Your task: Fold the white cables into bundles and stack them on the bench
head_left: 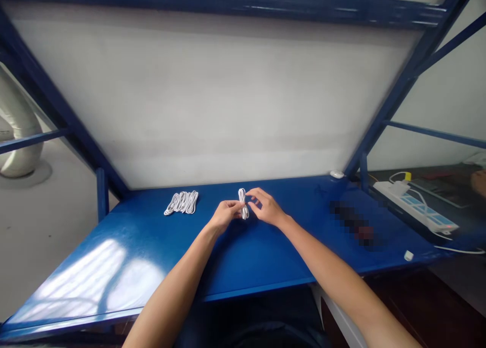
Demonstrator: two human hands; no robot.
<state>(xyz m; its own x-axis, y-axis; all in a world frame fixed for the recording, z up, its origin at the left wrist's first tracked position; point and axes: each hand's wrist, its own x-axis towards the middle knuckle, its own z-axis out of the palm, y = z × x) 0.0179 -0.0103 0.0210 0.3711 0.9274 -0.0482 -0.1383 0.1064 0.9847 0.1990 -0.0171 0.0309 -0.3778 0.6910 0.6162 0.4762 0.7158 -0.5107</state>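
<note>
White coiled cable (243,205) stands upright just above the middle of the blue table (152,257), held between both hands. The left hand (227,214) pinches its lower half; the right hand (267,206) has thumb and forefinger closed on its upper end, the other fingers loosely spread. A second bundle (182,202) lies farther left. A power strip (415,206) sits well apart, far right.

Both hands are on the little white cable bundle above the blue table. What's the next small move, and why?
Probably lay the cable bundle beside the row of bundles on the left of the table. It looks already coiled and stands upright, pinched at its middle by the left hand, with the right hand at its top. Whether a loose end remains is too small to tell.
</note>
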